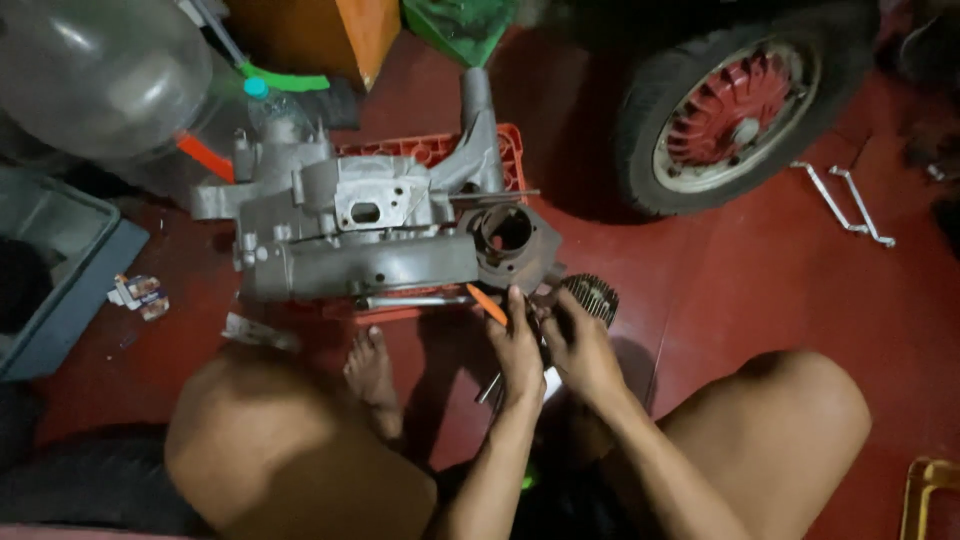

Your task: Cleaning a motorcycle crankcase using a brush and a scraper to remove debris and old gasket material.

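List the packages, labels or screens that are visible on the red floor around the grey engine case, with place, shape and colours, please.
Small printed packet: on the red floor left of the grey metal engine case, beside the grey plastic bin; flat, white with blue and orange patches.
Crumpled pale wrapper: on the floor below the engine case's left end; whitish grey.
No screens or signs are visible.

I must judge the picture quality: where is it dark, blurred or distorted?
Head view: dim, warm light; top right and bottom left corners fall into shadow; both hands, left hand and right hand, are slightly soft; the engine casing is evenly lit; the wide lens bends the edges.
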